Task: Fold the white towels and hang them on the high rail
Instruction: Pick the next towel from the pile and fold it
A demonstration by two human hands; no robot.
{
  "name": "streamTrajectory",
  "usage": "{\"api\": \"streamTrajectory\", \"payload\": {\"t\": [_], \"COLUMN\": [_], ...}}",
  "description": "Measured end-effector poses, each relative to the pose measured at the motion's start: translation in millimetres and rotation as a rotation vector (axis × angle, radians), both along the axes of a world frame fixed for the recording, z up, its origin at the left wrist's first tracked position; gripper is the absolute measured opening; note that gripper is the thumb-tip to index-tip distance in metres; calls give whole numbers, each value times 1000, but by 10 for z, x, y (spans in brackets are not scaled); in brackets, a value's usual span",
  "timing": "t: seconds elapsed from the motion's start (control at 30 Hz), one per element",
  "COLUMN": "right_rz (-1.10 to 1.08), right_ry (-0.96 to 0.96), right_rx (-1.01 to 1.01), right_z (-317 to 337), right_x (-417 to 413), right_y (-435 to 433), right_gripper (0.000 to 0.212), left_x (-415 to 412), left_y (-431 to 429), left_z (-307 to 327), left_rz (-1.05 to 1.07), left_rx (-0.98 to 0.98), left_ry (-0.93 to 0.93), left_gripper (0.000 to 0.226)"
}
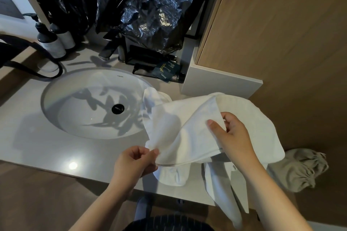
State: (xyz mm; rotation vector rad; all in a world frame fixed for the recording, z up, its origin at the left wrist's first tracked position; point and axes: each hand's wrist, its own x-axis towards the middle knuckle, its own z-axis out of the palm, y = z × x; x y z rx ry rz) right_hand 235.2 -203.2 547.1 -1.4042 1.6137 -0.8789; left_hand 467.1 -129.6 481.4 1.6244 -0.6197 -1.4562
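Observation:
A white towel is held up over the right end of the grey counter, partly draped on it and hanging over the front edge. My left hand pinches the towel's near lower corner between thumb and fingers. My right hand grips a fold of the same towel higher up, with the thumb on top of the cloth. More white towel hangs below my right forearm. No high rail is in view.
An oval white sink with a black drain sits left of the towel. Behind it stand a dark tap, two pump bottles, small dark packets and a black plastic sheet. A beige cloth lies on the floor at right.

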Motion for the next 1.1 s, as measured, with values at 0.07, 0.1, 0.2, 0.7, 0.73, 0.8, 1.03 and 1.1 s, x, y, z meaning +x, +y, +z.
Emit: {"api": "streamTrajectory", "payload": {"t": [0.07,0.1,0.2,0.7,0.73,0.8,1.03,1.1], "right_rz": [31,41,49,350,369,401,461,514], "right_ry": [-53,-86,-146,-118,-101,-74,146,109], "right_rx": [16,17,-17,169,173,186,33,56], "right_z": [57,78,119,-20,-27,-30,-14,2], "right_x": [32,55,158,679,655,616,689,695], "right_y": [-6,-5,-13,-459,-470,-494,-593,-603], "right_gripper": [17,22,32,18,20,23,17,24], "left_x": [21,25,22,74,72,54,-78,-55], "left_y": [18,29,69,122,135,171,238,236], "left_z": [32,40,47,-114,-132,-151,-198,-228], "left_rz": [-3,15,51,-87,-109,-182,-302,-335], "left_rx": [83,117,103,27,1,-45,-362,-365], "left_ry": [138,170,81,24,54,25,-582,-607], "left_gripper": [32,36,39,4,7,19,24,33]}}
